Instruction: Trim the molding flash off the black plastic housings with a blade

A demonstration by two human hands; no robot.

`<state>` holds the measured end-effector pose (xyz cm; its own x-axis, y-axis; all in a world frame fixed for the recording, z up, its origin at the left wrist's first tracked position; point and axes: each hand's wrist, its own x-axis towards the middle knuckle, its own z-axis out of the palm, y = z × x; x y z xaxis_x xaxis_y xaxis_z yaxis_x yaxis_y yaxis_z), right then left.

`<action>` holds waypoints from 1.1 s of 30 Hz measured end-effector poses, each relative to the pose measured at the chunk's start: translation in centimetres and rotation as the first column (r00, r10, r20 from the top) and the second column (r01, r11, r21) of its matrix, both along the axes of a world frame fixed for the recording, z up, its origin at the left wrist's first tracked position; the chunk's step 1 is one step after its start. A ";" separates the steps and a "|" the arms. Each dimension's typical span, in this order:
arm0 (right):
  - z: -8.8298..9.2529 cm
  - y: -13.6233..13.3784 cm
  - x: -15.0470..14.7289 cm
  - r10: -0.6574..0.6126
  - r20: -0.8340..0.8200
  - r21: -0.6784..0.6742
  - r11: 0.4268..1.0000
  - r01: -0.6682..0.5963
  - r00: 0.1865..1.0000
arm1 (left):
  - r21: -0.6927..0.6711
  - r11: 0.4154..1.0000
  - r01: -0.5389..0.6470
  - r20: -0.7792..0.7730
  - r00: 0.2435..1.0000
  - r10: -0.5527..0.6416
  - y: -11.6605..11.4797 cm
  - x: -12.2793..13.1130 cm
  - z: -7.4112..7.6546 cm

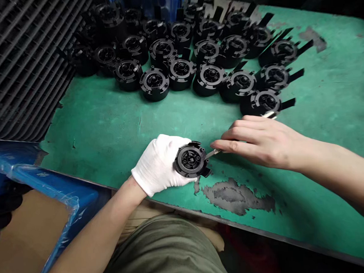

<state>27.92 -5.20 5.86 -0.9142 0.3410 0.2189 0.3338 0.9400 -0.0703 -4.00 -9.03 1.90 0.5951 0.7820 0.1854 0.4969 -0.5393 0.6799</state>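
The left hand (163, 165) clasps the black housing (191, 161); the right hand (257, 143), beside it, pinches a thin blade (213, 153), seemingly touching the housing: press lightly, angled off the left hand.

**White-gloved left hand (159, 163) holds a round black part (190, 161) beside a thin blade (213, 153)**

The left hand has the part in its grip from one side, the ringed face turned up. The bare right hand (257, 143) pinches the blade's tool, its pale end (270, 115) showing above the knuckles. The tip is at the part's rim; whether they touch is unclear. Beneath lies a green surface (109, 123) with worn grey patches (235, 196). Farther back, many similar black parts (210, 75) stand in loose rows before a blue bin (170, 4). Dark slatted racks (22, 63) rise at left.
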 end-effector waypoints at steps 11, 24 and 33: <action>0.0 -7.3 -2.9 -0.393 -0.144 -0.115 0.918 0.379 0.908 | 0.072 0.967 -0.243 -0.122 0.960 0.250 -0.8 -0.4 -0.8; -1.8 -11.7 -2.0 -0.584 -0.158 -0.185 0.810 0.557 0.796 | 0.149 0.987 0.060 -0.023 0.998 -0.058 -1.2 1.5 -1.0; -1.3 -12.1 -2.0 -0.488 -0.077 -0.092 0.872 0.481 0.870 | 0.059 0.994 0.098 -0.050 0.994 -0.095 -0.9 2.5 -0.9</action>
<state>25.91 -17.25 4.58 -0.6065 0.7525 0.2567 0.7344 0.6539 -0.1820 -1.53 -9.89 1.05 0.6760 0.7089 0.2012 0.4713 -0.6258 0.6215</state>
